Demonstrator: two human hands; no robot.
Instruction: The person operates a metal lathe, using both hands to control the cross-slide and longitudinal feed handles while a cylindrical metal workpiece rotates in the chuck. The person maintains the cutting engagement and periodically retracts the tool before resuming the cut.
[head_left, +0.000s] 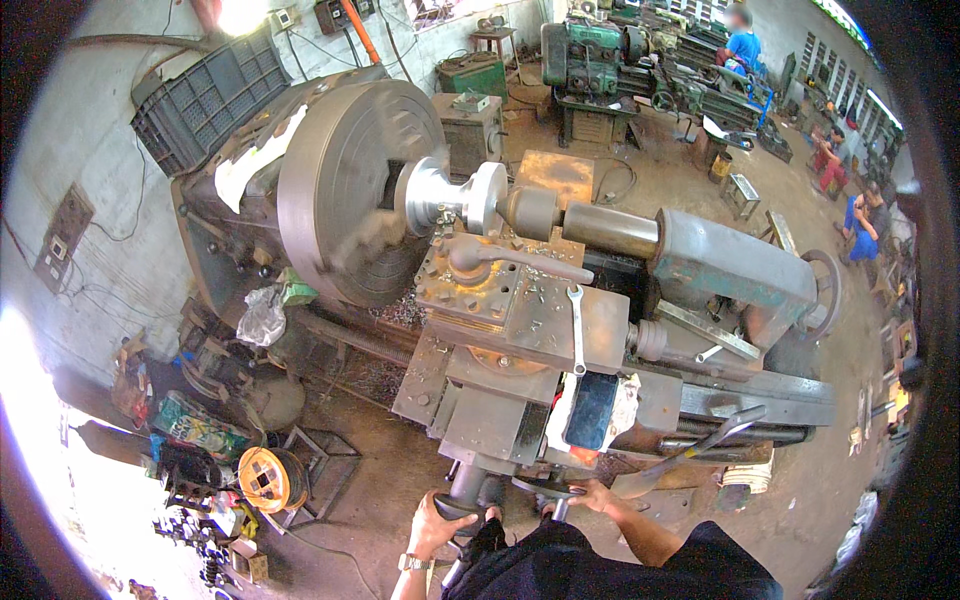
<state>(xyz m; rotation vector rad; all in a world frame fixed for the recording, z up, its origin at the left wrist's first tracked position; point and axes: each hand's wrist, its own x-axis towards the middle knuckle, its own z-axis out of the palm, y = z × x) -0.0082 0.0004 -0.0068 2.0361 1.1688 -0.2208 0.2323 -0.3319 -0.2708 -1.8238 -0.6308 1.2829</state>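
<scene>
My left hand (433, 526), a watch on its wrist, is closed on the rim of a handwheel (459, 503) low on the lathe carriage. My right hand (594, 497) grips the edge of a second handwheel (540, 487) a little to the right. Beyond them stands the tool post (465, 285), with a long clamping lever (520, 264) on top and metal chips scattered about. A shiny flanged metal workpiece (432, 196) sits between the big round chuck (335, 195), whose face looks smeared, and the tailstock (735, 265). The cutting tip is hard to make out.
A wrench (576, 330) and a phone (591, 410) on a cloth lie on the carriage. A long-handled tool (700, 445) rests at its right. A wire spool (270, 479) stands on the floor at left. Another lathe (590, 60) and several people are farther back.
</scene>
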